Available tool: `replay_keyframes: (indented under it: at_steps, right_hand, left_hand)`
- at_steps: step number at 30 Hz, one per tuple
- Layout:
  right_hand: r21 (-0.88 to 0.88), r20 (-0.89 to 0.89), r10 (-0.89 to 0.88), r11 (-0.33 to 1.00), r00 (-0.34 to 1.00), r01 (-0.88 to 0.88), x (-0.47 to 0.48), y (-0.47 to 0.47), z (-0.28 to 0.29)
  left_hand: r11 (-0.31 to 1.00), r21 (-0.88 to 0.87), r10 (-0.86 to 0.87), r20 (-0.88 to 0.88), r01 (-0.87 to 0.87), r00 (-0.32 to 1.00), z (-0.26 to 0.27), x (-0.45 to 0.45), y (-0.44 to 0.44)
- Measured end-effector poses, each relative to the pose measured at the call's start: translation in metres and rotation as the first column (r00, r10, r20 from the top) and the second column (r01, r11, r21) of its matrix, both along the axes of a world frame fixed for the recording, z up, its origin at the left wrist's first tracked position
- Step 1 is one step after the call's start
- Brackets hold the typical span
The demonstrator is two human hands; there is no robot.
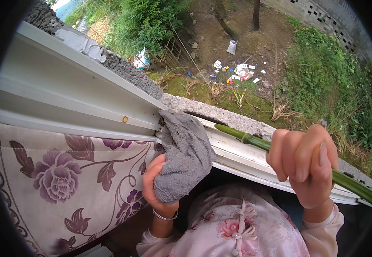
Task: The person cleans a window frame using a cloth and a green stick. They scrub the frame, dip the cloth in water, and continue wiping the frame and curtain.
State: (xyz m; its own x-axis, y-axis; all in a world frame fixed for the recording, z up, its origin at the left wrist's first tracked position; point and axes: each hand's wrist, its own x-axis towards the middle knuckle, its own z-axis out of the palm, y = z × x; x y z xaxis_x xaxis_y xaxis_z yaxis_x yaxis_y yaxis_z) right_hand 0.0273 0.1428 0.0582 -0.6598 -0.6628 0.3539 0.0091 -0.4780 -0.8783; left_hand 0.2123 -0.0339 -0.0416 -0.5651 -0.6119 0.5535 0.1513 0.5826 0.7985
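A crumpled grey cloth [186, 154] is gripped in my left hand [157, 186], its upper end lying against the corner where the white window frame [76, 96] meets the lower track. My right hand [304, 163] is closed around a green bamboo stick [349, 184]. The stick's tapered tip [226, 129] points left above the white window track [226, 141], a short way right of the cloth. Some brownish dirt marks the track. The cloth covers most of my left fingers.
A floral curtain [55, 180] hangs left below the frame. Outside the track runs a rough concrete ledge [218, 110]. Far below lie scattered litter [242, 72], a white sack [232, 47], bushes [147, 25] and a block wall [320, 19].
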Motion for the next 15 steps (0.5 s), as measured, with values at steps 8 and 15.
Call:
replay_keyframes:
  at_steps: [8,15]
  right_hand:
    - [0.064,-0.124,0.087,0.995,0.988,-0.08,0.03,-0.088,-0.034]
    - [0.266,-0.148,0.084,0.963,0.985,-0.042,0.024,-0.132,-0.021]
  left_hand:
    - [0.959,-0.279,-0.003,0.144,0.044,0.99,0.001,0.007,-0.014]
    - [0.936,-0.31,-0.07,0.295,0.164,0.953,0.011,-0.015,-0.035]
